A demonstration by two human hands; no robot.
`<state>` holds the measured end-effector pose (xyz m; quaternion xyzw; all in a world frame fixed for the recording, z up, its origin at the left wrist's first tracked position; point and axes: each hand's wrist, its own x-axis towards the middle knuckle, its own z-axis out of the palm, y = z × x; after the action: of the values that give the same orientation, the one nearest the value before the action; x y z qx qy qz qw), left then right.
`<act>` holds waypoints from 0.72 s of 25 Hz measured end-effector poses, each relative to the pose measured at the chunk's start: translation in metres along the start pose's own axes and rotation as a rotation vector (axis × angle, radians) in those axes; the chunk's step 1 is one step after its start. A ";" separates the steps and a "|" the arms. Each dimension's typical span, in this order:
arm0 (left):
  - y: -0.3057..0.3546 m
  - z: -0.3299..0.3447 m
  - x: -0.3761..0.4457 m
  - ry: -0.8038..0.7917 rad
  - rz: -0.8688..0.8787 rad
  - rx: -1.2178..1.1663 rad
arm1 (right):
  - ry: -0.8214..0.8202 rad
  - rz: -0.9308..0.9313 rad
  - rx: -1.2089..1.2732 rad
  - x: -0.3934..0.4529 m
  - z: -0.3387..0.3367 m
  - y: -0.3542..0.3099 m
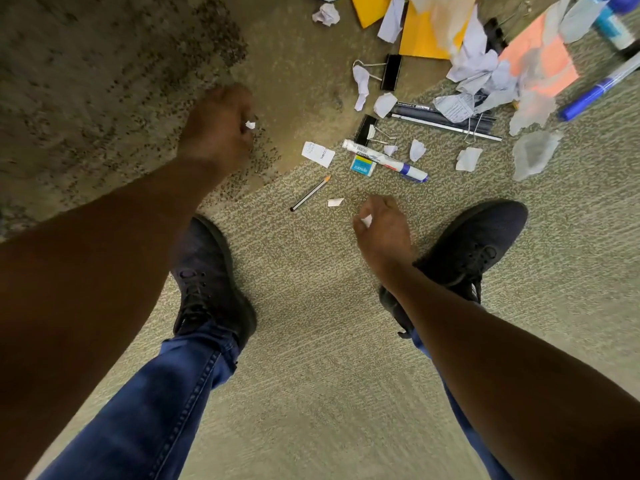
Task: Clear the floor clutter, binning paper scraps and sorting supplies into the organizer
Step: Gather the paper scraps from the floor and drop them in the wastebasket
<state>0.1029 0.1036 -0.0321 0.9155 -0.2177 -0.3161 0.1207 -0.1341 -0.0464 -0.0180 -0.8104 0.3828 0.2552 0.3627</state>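
My left hand is curled over the carpet and grips a small white paper scrap. Lower and to the right, my right hand pinches another white scrap. Between the hands lie a loose scrap, a short pencil and a printed slip. Just beyond are a white marker, an eraser and black binder clips. Crumpled white papers, yellow sheets and an orange sheet pile up at the top right.
My two black shoes stand on the beige carpet below the clutter. Dark pens and a blue pen lie by the paper pile. No bin or organizer is in view.
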 end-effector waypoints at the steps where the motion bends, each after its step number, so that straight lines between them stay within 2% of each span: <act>1: 0.001 0.000 0.000 -0.017 0.019 0.009 | -0.024 -0.046 -0.013 0.002 0.002 -0.007; 3: 0.001 0.001 0.001 -0.045 0.037 0.040 | -0.068 -0.119 -0.070 0.006 0.007 -0.020; 11: 0.006 -0.002 0.008 -0.118 -0.011 0.123 | -0.108 -0.194 -0.312 0.021 0.021 -0.030; 16: 0.027 -0.019 0.001 0.000 -0.171 -0.150 | -0.096 -0.129 -0.016 0.015 0.006 -0.025; 18: 0.044 -0.030 -0.006 -0.025 -0.175 -0.147 | -0.042 -0.060 0.126 0.010 -0.011 -0.024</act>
<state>0.1032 0.0702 0.0098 0.9157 -0.1144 -0.3519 0.1568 -0.1072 -0.0481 -0.0088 -0.7915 0.3660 0.2366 0.4285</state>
